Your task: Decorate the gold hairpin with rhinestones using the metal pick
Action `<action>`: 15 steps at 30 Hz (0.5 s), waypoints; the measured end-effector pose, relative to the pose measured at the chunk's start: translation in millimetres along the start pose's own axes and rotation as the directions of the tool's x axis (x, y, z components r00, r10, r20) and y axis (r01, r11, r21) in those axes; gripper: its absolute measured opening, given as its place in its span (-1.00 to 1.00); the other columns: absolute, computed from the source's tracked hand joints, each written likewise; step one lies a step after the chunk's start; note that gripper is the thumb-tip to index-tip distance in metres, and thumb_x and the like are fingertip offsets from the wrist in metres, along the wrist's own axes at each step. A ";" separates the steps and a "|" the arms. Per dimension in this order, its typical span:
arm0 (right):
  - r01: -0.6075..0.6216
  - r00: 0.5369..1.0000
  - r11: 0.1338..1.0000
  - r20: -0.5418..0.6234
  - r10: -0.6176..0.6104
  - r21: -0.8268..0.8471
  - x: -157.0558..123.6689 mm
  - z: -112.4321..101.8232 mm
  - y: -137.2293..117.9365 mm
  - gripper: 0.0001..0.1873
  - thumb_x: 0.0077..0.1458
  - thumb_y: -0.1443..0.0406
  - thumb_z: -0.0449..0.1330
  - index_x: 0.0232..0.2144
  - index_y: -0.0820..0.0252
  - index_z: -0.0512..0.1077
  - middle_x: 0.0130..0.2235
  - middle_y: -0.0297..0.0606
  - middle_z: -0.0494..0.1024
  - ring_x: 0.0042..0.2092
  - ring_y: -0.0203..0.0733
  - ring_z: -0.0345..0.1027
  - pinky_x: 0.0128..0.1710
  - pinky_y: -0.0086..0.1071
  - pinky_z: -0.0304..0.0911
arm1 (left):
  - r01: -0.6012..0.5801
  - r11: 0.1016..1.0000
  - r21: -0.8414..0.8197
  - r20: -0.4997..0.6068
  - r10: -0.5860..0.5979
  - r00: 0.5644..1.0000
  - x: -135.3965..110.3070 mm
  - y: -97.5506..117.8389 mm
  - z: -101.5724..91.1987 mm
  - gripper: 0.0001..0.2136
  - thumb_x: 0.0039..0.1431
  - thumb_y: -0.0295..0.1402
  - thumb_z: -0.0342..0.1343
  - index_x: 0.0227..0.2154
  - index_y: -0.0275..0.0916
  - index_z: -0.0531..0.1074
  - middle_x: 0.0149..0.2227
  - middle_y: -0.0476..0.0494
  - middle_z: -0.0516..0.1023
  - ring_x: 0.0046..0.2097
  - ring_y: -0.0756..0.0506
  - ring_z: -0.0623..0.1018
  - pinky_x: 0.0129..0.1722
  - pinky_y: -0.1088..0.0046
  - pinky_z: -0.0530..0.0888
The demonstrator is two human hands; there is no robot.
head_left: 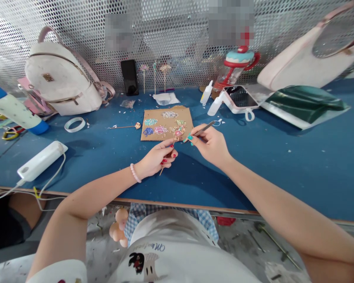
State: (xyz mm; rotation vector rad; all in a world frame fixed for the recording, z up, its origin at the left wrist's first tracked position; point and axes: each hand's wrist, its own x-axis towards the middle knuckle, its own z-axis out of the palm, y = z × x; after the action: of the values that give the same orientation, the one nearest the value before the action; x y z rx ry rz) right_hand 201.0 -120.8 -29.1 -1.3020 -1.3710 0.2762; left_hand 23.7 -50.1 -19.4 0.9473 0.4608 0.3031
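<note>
My left hand [157,158] is closed in a pinch on a thin gold hair stick [168,154] whose decorated top [177,133] reaches over the near edge of a cardboard sheet [187,118]. My right hand [210,144] is closed on slim metal tweezers [201,131], their tip pointing at the stick's glittery top. On the cardboard lie several small heaps of coloured sequins and beads [160,129]. Both hands hover just above the blue table [253,165].
A second gold stick [125,126] lies left of the cardboard. Two small glue bottles [211,100], a phone in a white case [240,98], a tape roll [74,124], a white power bank [41,160] with cable, a white backpack [61,76] and a green-lined bag [303,103] surround the work spot.
</note>
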 end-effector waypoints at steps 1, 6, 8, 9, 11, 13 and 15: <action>0.001 1.000 1.000 -0.004 -0.001 -0.004 0.4 0.0 0.7 -0.64 0.06 -0.01 0.17 -0.38 0.16 0.34 -0.51 -0.36 0.45 -0.51 -0.31 0.33 -0.53 -0.41 0.19 | -0.003 1.000 -0.002 0.001 0.003 1.000 0.0 0.3 -0.3 -0.84 0.30 -0.34 0.05 -0.18 -0.34 0.35 -0.42 0.03 0.37 -0.56 0.13 0.32 -0.65 0.67 0.31; 0.012 1.000 0.999 -0.002 -0.012 -0.041 3.5 -0.3 6.0 -0.66 0.05 0.01 0.19 -0.39 0.16 0.36 -0.50 -0.35 0.46 -0.50 -0.30 0.34 -0.51 -0.40 0.21 | -0.016 1.000 -0.004 0.019 0.016 1.000 -0.1 1.5 -1.0 -0.84 0.30 -0.34 0.05 -0.18 -0.34 0.35 -0.43 0.03 0.37 -0.56 0.13 0.32 -0.65 0.67 0.30; 0.022 1.000 0.998 0.008 -0.022 -0.059 4.9 -0.3 8.9 -0.66 0.04 0.01 0.19 -0.39 0.16 0.37 -0.49 -0.34 0.47 -0.49 -0.30 0.35 -0.49 -0.39 0.24 | -0.021 1.000 -0.002 0.024 0.021 0.999 -0.3 1.6 -1.1 -0.84 0.29 -0.34 0.05 -0.19 -0.34 0.35 -0.43 0.03 0.36 -0.57 0.13 0.31 -0.65 0.67 0.30; 0.029 1.000 0.997 0.012 -0.029 -0.068 5.5 -0.3 10.1 -0.66 0.04 0.01 0.19 -0.40 0.16 0.37 -0.48 -0.34 0.48 -0.48 -0.29 0.36 -0.48 -0.39 0.26 | -0.023 1.000 0.000 0.026 0.023 0.999 -0.5 1.6 -1.1 -0.85 0.29 -0.34 0.05 -0.20 -0.34 0.35 -0.43 0.04 0.36 -0.57 0.13 0.31 -0.65 0.67 0.30; 0.048 0.999 0.995 0.015 -0.046 -0.086 5.9 -0.4 11.0 -0.66 0.05 0.01 0.18 -0.39 0.16 0.38 -0.47 -0.32 0.50 -0.47 -0.28 0.38 -0.47 -0.38 0.28 | -0.026 1.000 0.002 0.026 0.026 0.999 -0.7 1.4 -1.2 -0.85 0.29 -0.34 0.05 -0.20 -0.34 0.36 -0.43 0.04 0.36 -0.56 0.13 0.32 -0.65 0.67 0.30; 0.073 0.997 0.991 0.010 -0.073 -0.109 4.8 -0.9 8.9 -0.68 0.07 0.02 0.17 -0.39 0.16 0.40 -0.45 -0.31 0.52 -0.46 -0.27 0.40 -0.47 -0.36 0.30 | -0.028 1.000 0.003 0.023 0.027 0.999 -0.7 1.2 -1.3 -0.85 0.29 -0.33 0.05 -0.20 -0.34 0.35 -0.43 0.03 0.36 -0.56 0.13 0.32 -0.64 0.67 0.31; 0.110 0.994 0.984 0.005 -0.110 -0.141 2.3 -1.6 3.5 -0.73 0.09 0.07 0.16 -0.40 0.15 0.42 -0.42 -0.28 0.55 -0.43 -0.24 0.43 -0.45 -0.34 0.33 | -0.027 1.000 0.003 0.022 0.027 0.999 -0.3 0.9 -1.1 -0.84 0.29 -0.33 0.05 -0.19 -0.34 0.35 -0.43 0.03 0.37 -0.56 0.13 0.32 -0.64 0.67 0.31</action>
State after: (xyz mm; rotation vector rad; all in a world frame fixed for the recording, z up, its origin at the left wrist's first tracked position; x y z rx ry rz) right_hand 204.8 -118.5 -30.1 -1.3365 -1.4765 0.1033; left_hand 22.7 -48.9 -19.1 0.9595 0.4285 0.3158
